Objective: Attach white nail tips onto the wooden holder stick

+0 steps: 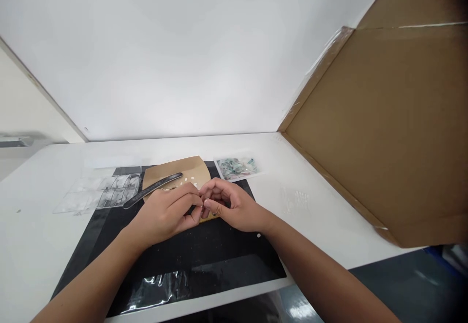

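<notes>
My left hand and my right hand meet over a black mat, fingertips pinched together. Whatever lies between them is too small to make out. Just beyond the hands is a sheet of brown paper with several small white pieces scattered on it. Across that paper's left part rests a dark, slightly curved nail file. Under my fingers shows a yellowish strip, mostly hidden by the hands.
A clear plastic compartment box sits at the left, partly over the mat. Behind my right hand lies a clear bag of greenish pieces. A cardboard panel stands along the right side. One white piece lies near my right wrist.
</notes>
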Tool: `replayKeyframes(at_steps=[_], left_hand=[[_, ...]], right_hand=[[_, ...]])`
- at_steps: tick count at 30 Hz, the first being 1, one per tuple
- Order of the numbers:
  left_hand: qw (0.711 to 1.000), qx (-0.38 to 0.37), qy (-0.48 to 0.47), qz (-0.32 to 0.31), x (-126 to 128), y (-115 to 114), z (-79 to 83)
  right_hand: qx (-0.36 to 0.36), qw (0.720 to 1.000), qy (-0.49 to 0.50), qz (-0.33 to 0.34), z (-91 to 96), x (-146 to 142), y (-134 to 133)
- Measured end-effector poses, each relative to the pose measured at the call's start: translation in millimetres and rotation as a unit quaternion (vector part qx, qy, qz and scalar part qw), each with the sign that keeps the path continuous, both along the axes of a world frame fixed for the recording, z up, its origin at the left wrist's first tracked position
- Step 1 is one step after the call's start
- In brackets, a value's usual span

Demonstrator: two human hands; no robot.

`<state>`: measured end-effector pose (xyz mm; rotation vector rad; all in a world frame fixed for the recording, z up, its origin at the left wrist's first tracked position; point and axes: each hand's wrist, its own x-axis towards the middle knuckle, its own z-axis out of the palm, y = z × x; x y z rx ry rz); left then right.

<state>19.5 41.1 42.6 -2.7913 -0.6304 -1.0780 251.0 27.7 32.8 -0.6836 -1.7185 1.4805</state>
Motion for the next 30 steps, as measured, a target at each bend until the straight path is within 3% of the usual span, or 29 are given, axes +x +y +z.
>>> replayKeyframes(at_steps=[4, 11, 15, 18, 21, 24, 30], left_hand=[[0.999, 0.040, 0.015, 0.003, -2, 1, -1.5], [0.999, 0.037, -0.002, -0.014, -3, 5, -4.1], [0.998, 0.005, -0.060, -0.014, -1, 5, -6.7], [0.994, -0.030, -0.107, -0.009, 1, 4, -8.3], [0.986, -0.083, -0.143, -0.016, 3, 2, -9.2], [0.976, -0.122, -0.178, -0.013, 6, 0, -7.8], [0.969, -0.139, -0.206, 0.003, 13, -3, -0.2]], right_hand=[[0.006, 1.000, -0.007, 0.013, -2.3, 0, 3], [0.000, 1.000, -0.007, 0.014, -7.6, -4, 7], [0.021, 0.999, 0.010, -0.027, -9.5, -8, 3], [0.074, 0.993, 0.002, -0.093, -10.6, -10, 0], [0.178, 0.969, -0.061, -0.160, -9.2, -9, -3], [0.280, 0.927, -0.120, -0.217, -5.8, -9, -5], [0.365, 0.876, -0.156, -0.273, -5.3, -11, -6]])
